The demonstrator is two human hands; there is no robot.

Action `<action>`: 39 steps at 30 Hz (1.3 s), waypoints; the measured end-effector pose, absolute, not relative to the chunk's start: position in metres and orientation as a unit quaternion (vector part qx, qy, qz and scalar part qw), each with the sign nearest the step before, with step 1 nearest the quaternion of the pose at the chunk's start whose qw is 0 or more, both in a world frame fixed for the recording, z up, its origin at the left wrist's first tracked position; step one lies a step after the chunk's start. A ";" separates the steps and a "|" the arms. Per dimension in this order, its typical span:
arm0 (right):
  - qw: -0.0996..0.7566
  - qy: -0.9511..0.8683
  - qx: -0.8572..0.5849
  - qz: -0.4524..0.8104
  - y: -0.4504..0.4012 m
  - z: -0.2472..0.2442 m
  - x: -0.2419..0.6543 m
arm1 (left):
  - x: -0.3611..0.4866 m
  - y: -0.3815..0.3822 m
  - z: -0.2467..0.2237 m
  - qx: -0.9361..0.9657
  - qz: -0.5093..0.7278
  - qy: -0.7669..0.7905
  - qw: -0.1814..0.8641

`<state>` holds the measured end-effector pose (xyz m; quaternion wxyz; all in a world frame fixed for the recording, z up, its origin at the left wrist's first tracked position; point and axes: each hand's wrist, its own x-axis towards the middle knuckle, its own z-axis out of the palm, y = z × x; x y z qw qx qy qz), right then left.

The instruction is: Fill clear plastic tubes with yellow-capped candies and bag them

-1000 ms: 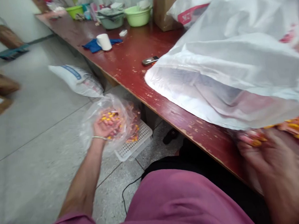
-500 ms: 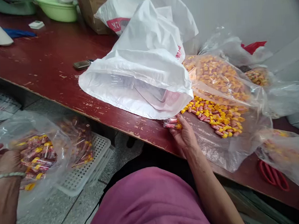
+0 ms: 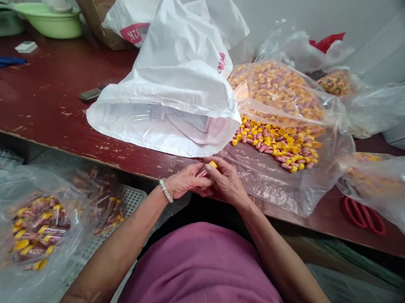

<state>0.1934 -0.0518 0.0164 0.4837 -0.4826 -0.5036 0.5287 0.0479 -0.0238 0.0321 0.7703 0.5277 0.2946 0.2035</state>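
Note:
My left hand (image 3: 190, 179), with a pale bead bracelet on its wrist, meets my right hand (image 3: 227, 179) at the table's front edge. Between them is a small clear tube with a yellow cap (image 3: 213, 164). The left fingers close round the tube's body, and the right thumb and fingers press near its cap. Whether more tubes are hidden in the hands I cannot tell. Just behind lies a white woven bag (image 3: 164, 87), its mouth facing me and clear tubes inside. To the right, yellow-capped pieces with red-patterned contents (image 3: 273, 140) spill from a clear plastic bag (image 3: 296, 200).
At lower left, an open plastic bag holds several yellow-capped tubes (image 3: 39, 230), beside a white perforated basket (image 3: 132, 199). Red-handled scissors (image 3: 362, 215) lie at the right. A phone-like object (image 3: 91, 94), a green basin (image 3: 50, 23) and a cardboard box (image 3: 93, 14) stand farther back.
My left hand has left the bag of tubes at lower left and joined my right hand at the table edge. The right hand has moved slightly left. The view has shifted.

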 end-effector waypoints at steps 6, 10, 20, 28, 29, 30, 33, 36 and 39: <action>0.511 -0.588 -0.528 0.339 -0.058 0.031 0.207 | 0.040 -0.031 0.025 0.466 0.209 0.305 0.804; 0.474 -0.622 -0.521 0.342 -0.064 0.034 0.222 | 0.037 -0.037 0.026 0.466 0.251 0.334 0.780; 0.434 -0.724 -0.448 0.294 -0.071 0.035 0.218 | 0.038 -0.041 0.032 0.524 0.286 0.327 0.732; 0.407 -0.723 -0.431 0.353 -0.068 0.036 0.218 | 0.037 -0.042 0.035 0.552 0.266 0.330 0.718; 0.406 -0.722 -0.431 0.359 -0.068 0.036 0.218 | 0.037 -0.042 0.035 0.560 0.262 0.335 0.711; 0.406 -0.720 -0.431 0.362 -0.069 0.035 0.217 | 0.038 -0.041 0.036 0.570 0.258 0.344 0.700; 0.416 -0.707 -0.443 0.363 -0.070 0.035 0.218 | 0.039 -0.039 0.038 0.578 0.246 0.365 0.687; 0.429 -0.677 -0.461 0.381 -0.070 0.037 0.227 | 0.039 -0.035 0.036 0.531 0.209 0.336 0.749; 0.449 -0.630 -0.486 0.407 -0.069 0.037 0.238 | 0.041 -0.032 0.032 0.485 0.203 0.342 0.779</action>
